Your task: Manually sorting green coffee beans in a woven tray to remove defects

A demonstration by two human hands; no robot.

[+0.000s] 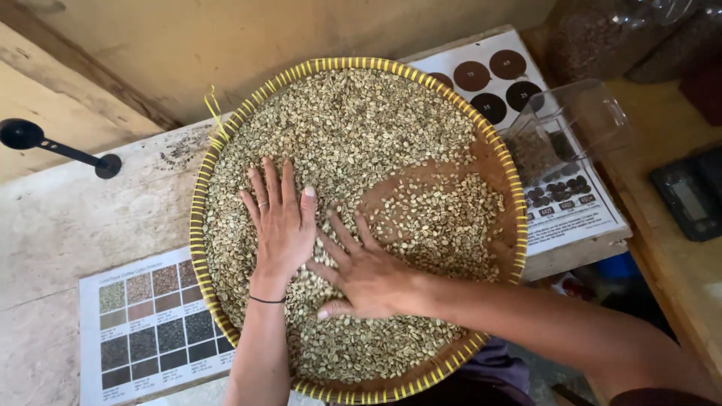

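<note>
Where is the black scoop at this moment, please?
In the head view, the black scoop lies at the far left on the wooden table, left of the round woven tray and apart from both hands.

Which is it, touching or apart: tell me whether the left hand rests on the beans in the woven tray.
Touching. The head view shows the left hand lying flat, fingers spread, on the pale beans.

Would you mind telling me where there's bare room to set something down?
Bare tabletop lies between the scoop, tray and colour chart. The right is crowded: clear box, chart, scale.
</note>
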